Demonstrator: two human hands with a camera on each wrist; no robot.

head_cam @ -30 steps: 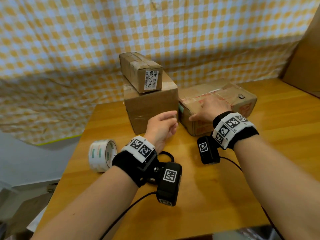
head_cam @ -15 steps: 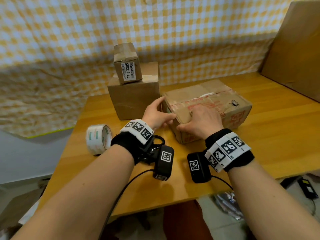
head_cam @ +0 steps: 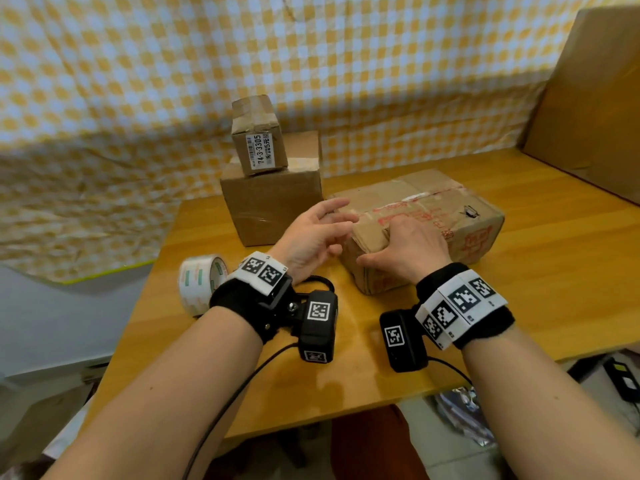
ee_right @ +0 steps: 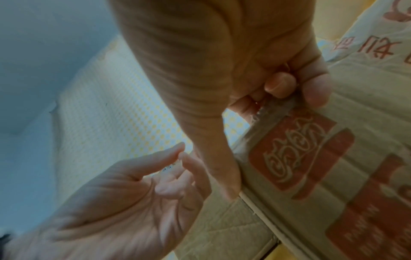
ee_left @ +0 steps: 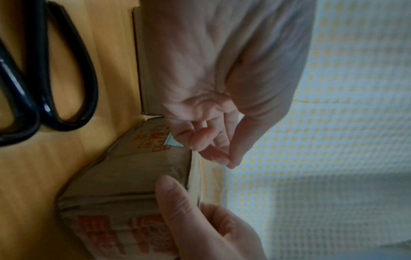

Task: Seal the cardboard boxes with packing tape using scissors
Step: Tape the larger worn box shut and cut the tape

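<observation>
On the left of the counter (head_cam: 519,271) stands a roll of packing tape (head_cam: 201,282). The black scissors (ee_left: 44,70) lie flat just under the left wrist. Behind them a small box (head_cam: 258,133) sits on top of a middle box (head_cam: 270,202). Both are closed, so I cannot tell what is inside.

The left hand (head_cam: 311,237) holds nothing. Its fingers are loose and spread, right by the end of the big box (head_cam: 433,216).

The right hand (head_cam: 408,251) rests on the near top edge of the big box. Its fingers curl over that edge and its thumb presses the end. This box is shut too, with old tape on it.

I think the person is setting this box in place. Next, a hand must go left for the tape, pull out a strip, and later cut it.
</observation>
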